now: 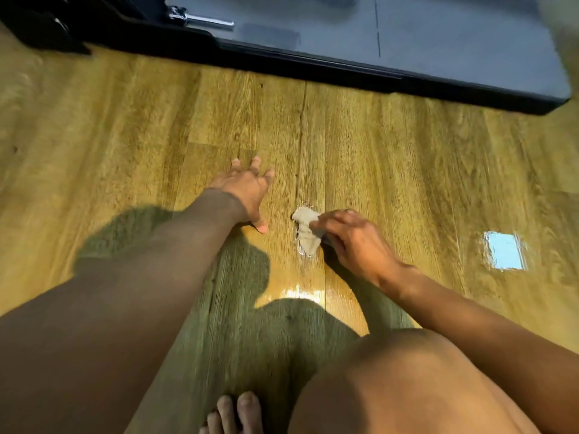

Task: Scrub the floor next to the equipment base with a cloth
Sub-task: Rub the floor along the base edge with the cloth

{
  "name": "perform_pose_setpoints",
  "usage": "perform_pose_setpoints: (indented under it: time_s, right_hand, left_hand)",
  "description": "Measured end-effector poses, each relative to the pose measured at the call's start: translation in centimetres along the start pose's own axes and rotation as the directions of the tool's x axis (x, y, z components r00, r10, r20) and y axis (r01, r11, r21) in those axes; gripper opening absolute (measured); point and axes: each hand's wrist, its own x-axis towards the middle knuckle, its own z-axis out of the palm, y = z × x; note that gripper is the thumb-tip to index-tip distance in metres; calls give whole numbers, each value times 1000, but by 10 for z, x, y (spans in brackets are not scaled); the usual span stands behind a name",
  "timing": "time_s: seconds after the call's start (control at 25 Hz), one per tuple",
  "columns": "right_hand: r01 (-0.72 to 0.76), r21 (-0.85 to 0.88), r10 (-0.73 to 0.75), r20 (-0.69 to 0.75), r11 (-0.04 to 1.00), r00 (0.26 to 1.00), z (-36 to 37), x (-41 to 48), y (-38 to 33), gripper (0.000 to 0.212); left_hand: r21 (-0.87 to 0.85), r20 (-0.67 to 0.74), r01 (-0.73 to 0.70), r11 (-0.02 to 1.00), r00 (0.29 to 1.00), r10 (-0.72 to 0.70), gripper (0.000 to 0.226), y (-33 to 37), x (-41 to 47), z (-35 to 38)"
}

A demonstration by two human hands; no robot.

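Note:
A small crumpled beige cloth (306, 230) lies pressed on the wooden plank floor (391, 158), over a wet whitish smear beside a plank seam. My right hand (351, 238) grips the cloth's right side with its fingers. To the left of the cloth, my left hand (247, 191) rests flat on the floor, fingers spread, holding nothing. The dark equipment base (360, 70) runs across the top of the view, well beyond both hands.
A chrome handle or bolt (200, 21) sticks out on the equipment at top left. A bright square light reflection (504, 250) shows on the glossy floor at right. My knee (416, 380) and bare toes (238, 411) fill the bottom edge.

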Motion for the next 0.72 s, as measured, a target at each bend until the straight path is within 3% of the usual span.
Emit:
perform_pose_setpoints:
  time_s: [0.16, 0.36, 0.44, 0.52, 0.6, 0.72]
  right_hand:
    - [243, 70, -250, 121, 968, 961, 2, -48, -16, 33]
    - [-31, 76, 33, -25, 997, 999, 1, -1, -9, 31]
    - [109, 44, -109, 6, 993, 994, 10, -19, -22, 34]
    - [321, 63, -327, 122, 945, 937, 16, -40, -35, 39]
    - [403, 64, -408, 189, 913, 893, 12, -24, -32, 43]
    - [254, 9, -254, 75, 967, 964, 5, 30, -20, 41]
  left_hand:
    - [-41, 16, 54, 998, 998, -54, 121, -15, -7, 3]
    - [-59, 33, 47, 997, 998, -45, 129, -32, -11, 6]
    - [-37, 28, 97, 995, 995, -96, 132, -39, -11, 8]
    - [-50, 28, 103, 993, 994, -102, 133, -41, -9, 11]
    - [-72, 33, 91, 993, 996, -88, 134, -43, -6, 14]
    - [-88, 39, 81, 993, 996, -78, 136, -48, -3, 14]
